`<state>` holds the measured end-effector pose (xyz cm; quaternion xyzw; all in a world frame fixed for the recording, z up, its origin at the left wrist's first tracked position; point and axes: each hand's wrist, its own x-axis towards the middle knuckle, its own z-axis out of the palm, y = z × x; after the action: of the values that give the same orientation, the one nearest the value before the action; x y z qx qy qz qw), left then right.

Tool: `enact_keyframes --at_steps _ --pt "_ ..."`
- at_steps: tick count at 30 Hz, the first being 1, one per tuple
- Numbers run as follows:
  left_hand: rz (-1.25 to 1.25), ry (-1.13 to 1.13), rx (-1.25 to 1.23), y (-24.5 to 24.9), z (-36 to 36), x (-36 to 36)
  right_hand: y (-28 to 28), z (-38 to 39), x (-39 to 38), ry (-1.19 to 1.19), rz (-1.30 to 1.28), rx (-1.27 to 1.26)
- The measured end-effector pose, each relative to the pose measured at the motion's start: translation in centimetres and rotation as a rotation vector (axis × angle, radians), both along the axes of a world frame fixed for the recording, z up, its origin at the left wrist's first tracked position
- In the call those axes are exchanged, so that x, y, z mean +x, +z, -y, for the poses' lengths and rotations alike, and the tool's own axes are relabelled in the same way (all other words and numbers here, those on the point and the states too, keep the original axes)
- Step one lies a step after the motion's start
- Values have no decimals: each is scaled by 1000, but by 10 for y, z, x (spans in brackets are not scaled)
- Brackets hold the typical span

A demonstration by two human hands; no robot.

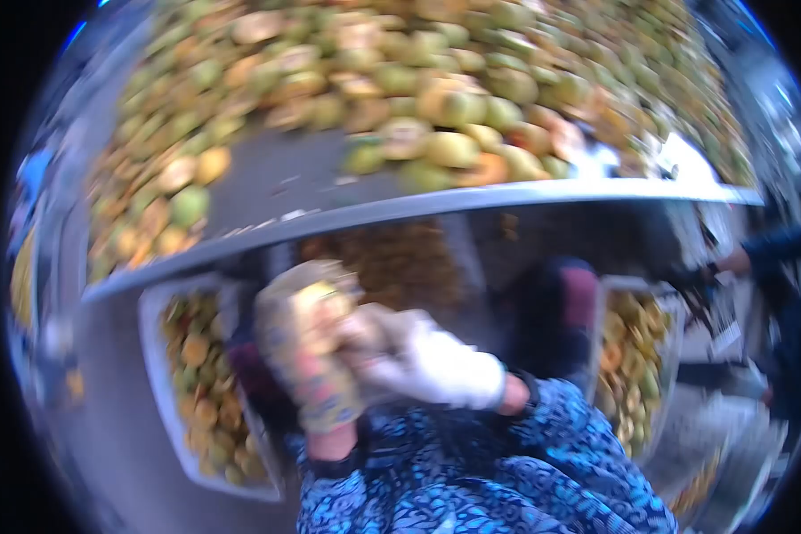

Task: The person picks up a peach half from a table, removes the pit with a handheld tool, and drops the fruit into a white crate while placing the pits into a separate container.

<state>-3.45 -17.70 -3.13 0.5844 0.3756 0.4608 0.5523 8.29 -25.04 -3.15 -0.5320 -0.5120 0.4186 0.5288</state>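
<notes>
My left hand, in a patterned yellowish glove, is closed around a pale yellow-orange piece of fruit, blurred by motion. Against it presses my right hand in a white glove, its fingers curled together. What the right fingers grip is hidden and smeared. Both hands meet above my lap, below the edge of a grey table. Heaped on that table are many yellow-green fruits, some cut with orange flesh showing.
A white crate of fruit pieces stands to my left, another white crate to my right. Brown-orange pieces lie beneath the table. The table's metal rim runs across in front. Another person's arm reaches in from the right.
</notes>
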Motion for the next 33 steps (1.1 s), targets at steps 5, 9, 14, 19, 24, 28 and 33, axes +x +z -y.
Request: enact_keyframes --at_steps 5,9,14,19,24,28,33 --pt "-9 -197 144 -12 -25 5 0 5 17 99 -147 -109" --pt "398 -310 -189 -15 -47 5 6 9 26 61 -224 1" --pt "259 -342 -68 2 -35 23 13 13 39 124 -324 -43" --pt "113 -403 4 19 -29 28 13 11 39 139 -311 -65" --pt "-410 -586 375 62 -22 41 27 17 38 223 -391 -304" --pt "17 -306 -157 32 -27 21 2 -2 23 194 -296 -248" --pt "124 -195 -53 38 -33 26 -11 -13 8 270 -472 -136"
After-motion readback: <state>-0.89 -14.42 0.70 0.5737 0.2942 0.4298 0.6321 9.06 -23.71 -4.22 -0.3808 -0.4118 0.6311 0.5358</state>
